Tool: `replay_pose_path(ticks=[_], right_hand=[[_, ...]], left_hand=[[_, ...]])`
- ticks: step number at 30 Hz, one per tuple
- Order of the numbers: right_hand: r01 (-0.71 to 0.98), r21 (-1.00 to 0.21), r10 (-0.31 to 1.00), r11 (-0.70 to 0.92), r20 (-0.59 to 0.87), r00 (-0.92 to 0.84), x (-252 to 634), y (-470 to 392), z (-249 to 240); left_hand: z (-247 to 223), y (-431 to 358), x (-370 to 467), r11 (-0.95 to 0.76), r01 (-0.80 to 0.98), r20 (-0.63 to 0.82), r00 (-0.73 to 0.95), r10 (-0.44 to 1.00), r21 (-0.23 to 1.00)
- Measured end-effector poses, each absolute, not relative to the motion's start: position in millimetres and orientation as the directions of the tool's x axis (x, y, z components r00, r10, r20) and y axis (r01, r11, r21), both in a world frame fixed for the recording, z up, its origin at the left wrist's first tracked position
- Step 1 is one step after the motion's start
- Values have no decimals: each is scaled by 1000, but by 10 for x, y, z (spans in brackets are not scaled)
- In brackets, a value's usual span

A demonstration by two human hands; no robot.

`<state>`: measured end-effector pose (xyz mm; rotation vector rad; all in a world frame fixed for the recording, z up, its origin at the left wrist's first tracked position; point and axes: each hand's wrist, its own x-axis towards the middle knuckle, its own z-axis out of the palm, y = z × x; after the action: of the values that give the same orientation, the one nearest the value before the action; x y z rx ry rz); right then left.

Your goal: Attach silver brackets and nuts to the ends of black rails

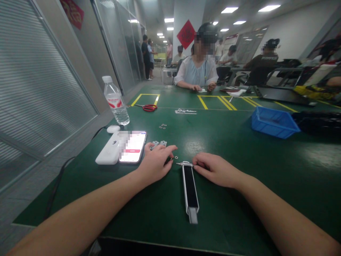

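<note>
A long narrow bar (190, 186) with a silver-white frame and black face lies on the table, a grey tab at its near end. A thin metal pin (179, 163) sticks out to the left of its far end. My right hand (217, 170) has its fingers curled, with thumb and forefinger closed on the right side of that far end. Left of the bar, my left hand (156, 163) rests low, forefinger stretched out. Its thumb and another finger come together at a small metal ring, partly hidden. Another small ring (176, 157) lies just beside them.
Grey metal plates (163, 143) lie behind my left hand, with small rings (162, 126) farther off. A phone (133, 147), white power bank (108, 149) and water bottle (116, 103) stand left. Red-handled scissors (149, 107) and a blue bin (275, 122) lie beyond. A person (197, 73) sits opposite.
</note>
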<state>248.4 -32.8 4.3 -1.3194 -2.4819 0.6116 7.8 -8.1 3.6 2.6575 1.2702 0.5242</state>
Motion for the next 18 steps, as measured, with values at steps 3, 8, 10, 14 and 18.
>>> replay_pose_path(ticks=[3,8,10,14,18], right_hand=[[725,-480,839,494,47,-541,2488,-327,32],[720,-495,854,487,95,-512,2489,-344,21],[707,-500,848,500,118,-517,2485,-353,24],[682,-497,831,536,171,-529,2487,-366,33],[655,-502,818,565,238,-523,2505,-369,33]], left_hand=[[46,-76,79,-643,715,234,599,766,275],[65,-69,99,-670,683,169,653,739,293],[61,-67,100,-675,676,165,660,733,296],[49,-68,88,-678,667,167,664,729,309],[31,-69,73,-696,642,202,671,713,322]])
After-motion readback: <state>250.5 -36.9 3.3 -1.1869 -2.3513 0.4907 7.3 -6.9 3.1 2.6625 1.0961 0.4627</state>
